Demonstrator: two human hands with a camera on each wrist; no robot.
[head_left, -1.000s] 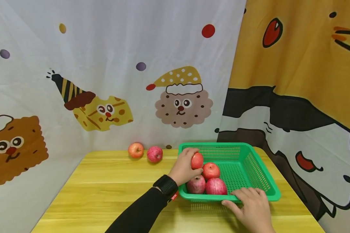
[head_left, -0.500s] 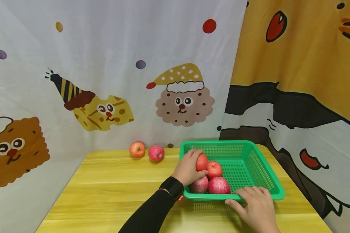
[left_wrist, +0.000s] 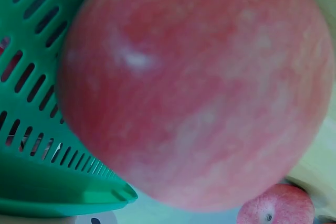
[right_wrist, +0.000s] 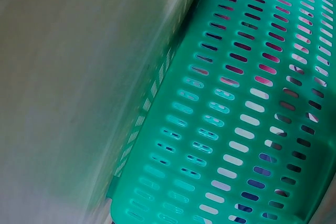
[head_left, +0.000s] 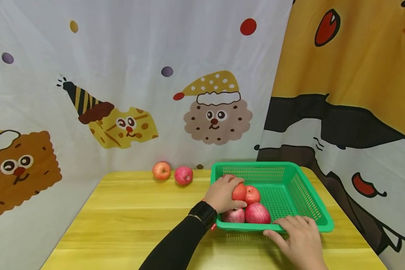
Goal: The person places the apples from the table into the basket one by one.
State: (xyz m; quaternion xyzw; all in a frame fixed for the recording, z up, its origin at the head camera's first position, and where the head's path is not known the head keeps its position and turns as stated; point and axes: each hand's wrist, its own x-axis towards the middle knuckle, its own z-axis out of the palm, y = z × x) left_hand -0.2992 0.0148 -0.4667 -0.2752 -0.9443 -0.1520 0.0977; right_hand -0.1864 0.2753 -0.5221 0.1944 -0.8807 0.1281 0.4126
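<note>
A green slotted plastic basket (head_left: 290,167) stands at the right of the table, with several red apples in its left part. My left hand (head_left: 222,195) reaches over its left side and grips an apple (head_left: 239,192) among the others. Right beside this one is another apple (head_left: 253,195); a streaked apple (head_left: 257,213) and a paler one (head_left: 234,216) lie by the front wall. A red apple (left_wrist: 194,93) fills much of the left wrist view. My right hand (head_left: 301,240) holds the basket's front rim, fingers over it and thumb outside. A patch of red shows behind my left fingers.
On the table (head_left: 121,213), near its back edge, sit two more apples: an orange-red one (head_left: 161,170) and a pinker one (head_left: 183,175). A printed cartoon curtain (head_left: 138,56) hangs directly behind. The basket's right part shows its bare slotted floor.
My left hand and its apple have shifted slightly right and toward the front of the basket, closer to the neighbouring apples. The right hand keeps its place on the rim. The head view has shifted a little.
</note>
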